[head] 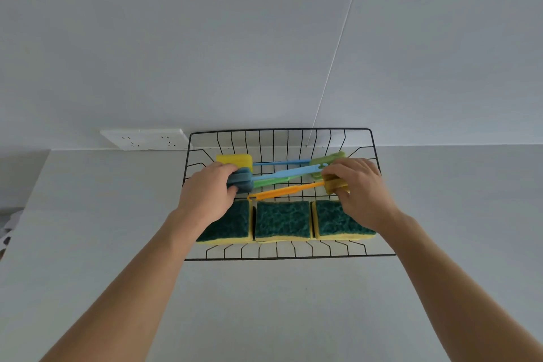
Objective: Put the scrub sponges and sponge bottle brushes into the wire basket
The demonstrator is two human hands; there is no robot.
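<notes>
Two bare forearms, reaching from the bottom edge up to a black wire basket (pixel 379 254) on a pale grey counter (pixel 88 244).

Front row inside basket: three scrub sponges, green scouring face up, yellow foam beneath — left sponge (pixel 227 225), middle sponge (pixel 282 222), right sponge (pixel 338 220), set side by side, just beside one another. Left sponge partly covered by left wrist.

Behind row: sponge bottle brushes, lying crosswise and overlapping. Blue brush (pixel 282 173), handle running right, blue foam head at left. Orange brush (pixel 289 190), foam head at right. Green brush (pixel 323 160), foam head at right rear. Yellow-headed brush (pixel 235 159) at left rear, thin blue handle running right.

Left hand (pixel 210 194): fingers curled round blue foam head, gripping. Right hand (pixel 360 185): fingers and thumb pinching orange foam head.

White twin wall socket (pixel 145 139) behind counter, left of basket. Thin white cord (pixel 338 44) running down wall to basket's rear.

Brands, labels, writing: none legible on any item.
</notes>
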